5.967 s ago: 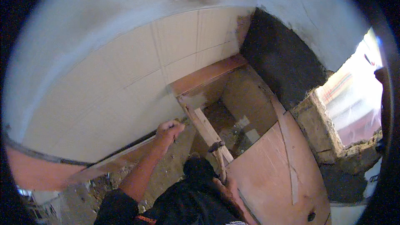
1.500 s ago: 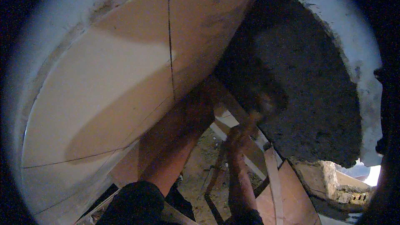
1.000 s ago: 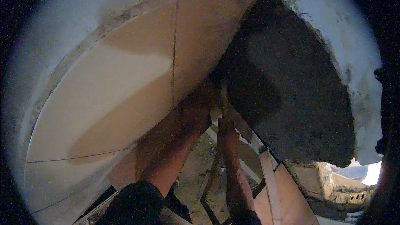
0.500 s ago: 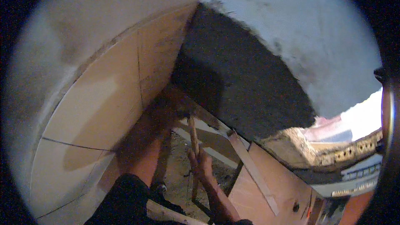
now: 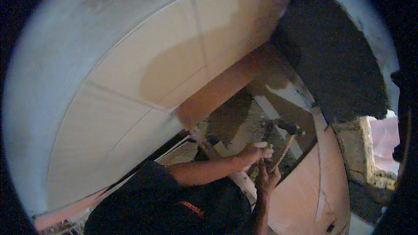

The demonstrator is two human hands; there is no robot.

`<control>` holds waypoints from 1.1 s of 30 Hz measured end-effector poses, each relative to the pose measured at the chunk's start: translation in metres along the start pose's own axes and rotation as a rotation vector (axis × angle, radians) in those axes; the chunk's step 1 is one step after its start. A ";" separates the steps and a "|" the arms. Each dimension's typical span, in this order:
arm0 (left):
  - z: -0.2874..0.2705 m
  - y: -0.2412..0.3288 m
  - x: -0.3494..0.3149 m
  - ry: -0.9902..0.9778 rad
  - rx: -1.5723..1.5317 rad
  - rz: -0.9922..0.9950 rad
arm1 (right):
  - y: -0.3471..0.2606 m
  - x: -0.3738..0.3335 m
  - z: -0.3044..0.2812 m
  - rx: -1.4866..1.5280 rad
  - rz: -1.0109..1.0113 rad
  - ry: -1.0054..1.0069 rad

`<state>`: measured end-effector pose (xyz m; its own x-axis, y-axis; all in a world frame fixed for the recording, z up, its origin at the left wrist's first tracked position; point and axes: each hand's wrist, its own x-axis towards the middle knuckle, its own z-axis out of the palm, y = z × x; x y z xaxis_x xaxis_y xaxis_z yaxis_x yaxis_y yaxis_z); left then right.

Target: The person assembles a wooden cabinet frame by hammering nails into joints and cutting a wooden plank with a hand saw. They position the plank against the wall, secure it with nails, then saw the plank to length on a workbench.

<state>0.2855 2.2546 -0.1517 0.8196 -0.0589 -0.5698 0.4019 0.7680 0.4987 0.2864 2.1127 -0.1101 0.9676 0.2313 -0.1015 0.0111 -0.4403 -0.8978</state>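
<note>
Wooden-handled hammer (image 5: 286,144) aslant in right hand (image 5: 266,178), left hand (image 5: 254,155) near.

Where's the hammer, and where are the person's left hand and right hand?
Hammer (image 5: 284,149): head view, on the middle of its handle.
Left hand (image 5: 254,155): head view, on the middle of the hand.
Right hand (image 5: 266,178): head view, on the middle of the hand.

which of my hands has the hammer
Your right hand: it grips the hammer by its wooden handle. Your left hand, farther left, is off the handle.
</note>
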 end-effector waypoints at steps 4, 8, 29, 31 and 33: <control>-0.009 0.005 -0.020 -0.042 0.044 0.072 | -0.006 -0.010 0.019 0.071 0.103 -0.118; -0.032 0.013 -0.054 0.018 0.186 0.172 | -0.016 -0.012 0.027 0.232 0.074 -0.263; -0.206 0.073 -0.157 1.206 0.617 0.972 | -0.102 -0.026 0.035 -0.085 0.086 -0.570; -0.215 0.069 -0.148 1.139 0.487 0.947 | -0.104 -0.028 0.032 -0.119 0.118 -0.566; -0.222 0.066 -0.138 1.094 0.475 0.941 | -0.104 -0.030 0.031 -0.174 0.180 -0.551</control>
<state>0.1080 2.4549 -0.1857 0.2340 0.9721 -0.0167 0.1862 -0.0280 0.9821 0.2487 2.1786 -0.0269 0.6857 0.5344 -0.4941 -0.0547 -0.6391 -0.7672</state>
